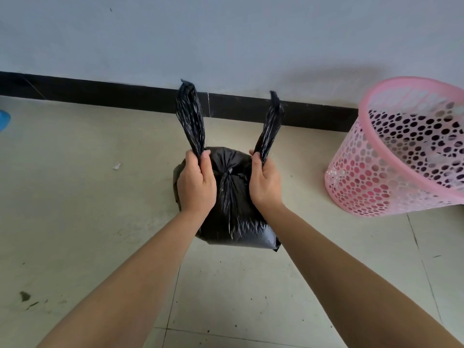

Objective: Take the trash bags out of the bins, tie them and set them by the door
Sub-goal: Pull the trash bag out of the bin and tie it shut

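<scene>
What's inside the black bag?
You can't see in. The black bag sits bulging on the floor, its top gathered shut at the middle. The left hand and right hand each grip one twisted end sticking up. Whatever fills it is hidden by the dark plastic.

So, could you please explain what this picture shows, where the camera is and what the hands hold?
There is no machine here: a person wears one camera on the head, looking forward and down, so the two bare arms are theirs. On the tiled floor by the wall sits a black trash bag, its top gathered in the middle. The left hand grips one twisted tail of it and the right hand grips the other, both pointing up. A pink perforated bin stands to the right.
</scene>
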